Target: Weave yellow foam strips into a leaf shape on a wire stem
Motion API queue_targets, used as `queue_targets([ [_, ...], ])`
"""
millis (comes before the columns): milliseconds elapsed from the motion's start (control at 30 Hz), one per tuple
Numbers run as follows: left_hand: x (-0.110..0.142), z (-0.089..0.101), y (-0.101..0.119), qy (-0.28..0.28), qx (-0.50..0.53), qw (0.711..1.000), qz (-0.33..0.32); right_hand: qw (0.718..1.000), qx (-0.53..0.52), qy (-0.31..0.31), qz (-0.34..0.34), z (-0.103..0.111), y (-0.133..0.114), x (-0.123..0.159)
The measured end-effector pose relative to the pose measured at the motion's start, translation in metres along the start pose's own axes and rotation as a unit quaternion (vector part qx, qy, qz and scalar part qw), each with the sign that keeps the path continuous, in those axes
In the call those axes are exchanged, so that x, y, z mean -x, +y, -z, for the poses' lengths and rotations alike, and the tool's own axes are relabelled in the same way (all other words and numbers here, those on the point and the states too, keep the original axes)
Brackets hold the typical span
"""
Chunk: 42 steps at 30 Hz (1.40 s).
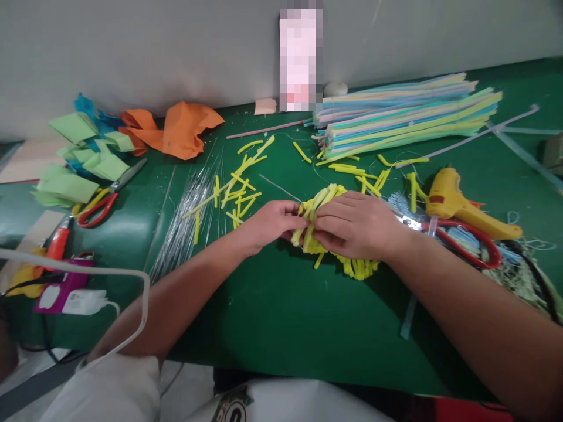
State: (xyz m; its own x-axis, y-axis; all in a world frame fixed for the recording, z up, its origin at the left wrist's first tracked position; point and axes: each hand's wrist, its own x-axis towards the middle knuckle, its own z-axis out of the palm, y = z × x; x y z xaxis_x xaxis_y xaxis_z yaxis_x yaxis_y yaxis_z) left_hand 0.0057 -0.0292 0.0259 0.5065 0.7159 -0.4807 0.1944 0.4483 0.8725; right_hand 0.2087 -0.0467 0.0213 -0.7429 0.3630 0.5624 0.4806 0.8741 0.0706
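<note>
A bunched yellow pipe-cleaner piece (324,196) sits between my two hands above the green table. My left hand (273,224) pinches its left edge with the thumb and fingers. Curled over its right side, my right hand (357,225) grips it, and the fingers partly hide it. A thin wire (281,187) points up and left from near the left fingertips. More ruffled yellow material (361,268) shows under the right palm; I cannot tell whether it is joined to the held piece. Short cut yellow pipe cleaners (240,189) lie scattered beyond the hands.
Bundled pastel pipe cleaners (409,117) lie at the back right. A yellow glue gun (466,205) and red-handled scissors (484,249) are beside my right forearm. Thin wires (189,217) lie left of centre. Orange paper (189,129), green paper (73,181) and more scissors (99,208) sit farther left.
</note>
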Motion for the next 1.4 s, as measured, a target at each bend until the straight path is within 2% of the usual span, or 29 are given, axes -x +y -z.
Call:
queue_targets([
  [133, 0.0, 0.001, 0.0, 0.001, -0.038, 0.999, -0.016, 1.0, -0.019, -0.01, -0.01, 0.0, -0.001, 0.0],
  [300, 0.001, 0.001, 0.0, -0.006, -0.03, 0.999, -0.026, 1.0, -0.016, -0.001, -0.024, -0.001, 0.0, 0.003],
  [367, 0.001, 0.001, -0.002, 0.003, -0.024, 0.999, -0.037, 0.998, -0.006, 0.028, -0.05, 0.0, -0.001, 0.004],
  [433, 0.0, 0.0, -0.003, 0.019, -0.033, 0.997, -0.06, 0.99, -0.02, 0.088, -0.107, 0.003, -0.003, 0.004],
  [533, 0.0, 0.0, -0.004, 0.074, -0.044, 0.989, -0.117, 0.949, -0.071, 0.198, -0.234, 0.009, -0.005, 0.001],
  [600, 0.002, 0.0, -0.001, 0.12, -0.033, 0.979, -0.159, 0.904, -0.089, 0.283, -0.306, 0.011, -0.004, -0.001],
  [667, 0.006, 0.0, 0.005, 0.166, -0.024, 0.963, -0.209, 0.847, -0.109, 0.387, -0.347, 0.011, 0.0, -0.003],
  [733, 0.013, 0.002, 0.013, 0.223, -0.031, 0.932, -0.286, 0.782, -0.159, 0.474, -0.373, 0.009, 0.004, -0.005],
  [767, 0.018, 0.003, 0.017, 0.256, -0.043, 0.906, -0.335, 0.75, -0.191, 0.498, -0.391, 0.008, 0.006, -0.007],
  [833, 0.028, 0.006, 0.024, 0.319, -0.097, 0.83, -0.446, 0.701, -0.262, 0.497, -0.439, 0.009, 0.007, -0.011],
  [900, 0.035, 0.011, 0.029, 0.347, -0.207, 0.735, -0.545, 0.665, -0.336, 0.461, -0.483, 0.012, 0.007, -0.014],
  [967, 0.038, 0.016, 0.029, 0.323, -0.348, 0.634, -0.61, 0.627, -0.396, 0.44, -0.506, 0.017, 0.008, -0.017],
  [1033, 0.033, 0.022, 0.026, 0.276, -0.467, 0.537, -0.646, 0.592, -0.419, 0.452, -0.519, 0.022, 0.01, -0.017],
  [1100, 0.025, 0.025, 0.021, 0.226, -0.549, 0.46, -0.661, 0.581, -0.408, 0.46, -0.534, 0.025, 0.014, -0.016],
  [1133, 0.02, 0.026, 0.018, 0.191, -0.583, 0.435, -0.659, 0.585, -0.397, 0.458, -0.539, 0.026, 0.016, -0.015],
  [1167, 0.016, 0.027, 0.016, 0.148, -0.614, 0.418, -0.653, 0.593, -0.387, 0.453, -0.542, 0.026, 0.017, -0.014],
  [1200, 0.013, 0.028, 0.015, 0.109, -0.639, 0.415, -0.639, 0.603, -0.381, 0.444, -0.543, 0.026, 0.017, -0.014],
  [1267, 0.01, 0.03, 0.014, 0.047, -0.67, 0.432, -0.602, 0.628, -0.38, 0.405, -0.546, 0.025, 0.016, -0.013],
  [1333, 0.009, 0.032, 0.014, 0.013, -0.678, 0.46, -0.573, 0.656, -0.388, 0.324, -0.561, 0.024, 0.012, -0.014],
  [1400, 0.008, 0.036, 0.014, -0.002, -0.674, 0.48, -0.561, 0.688, -0.377, 0.212, -0.582, 0.023, 0.008, -0.015],
])
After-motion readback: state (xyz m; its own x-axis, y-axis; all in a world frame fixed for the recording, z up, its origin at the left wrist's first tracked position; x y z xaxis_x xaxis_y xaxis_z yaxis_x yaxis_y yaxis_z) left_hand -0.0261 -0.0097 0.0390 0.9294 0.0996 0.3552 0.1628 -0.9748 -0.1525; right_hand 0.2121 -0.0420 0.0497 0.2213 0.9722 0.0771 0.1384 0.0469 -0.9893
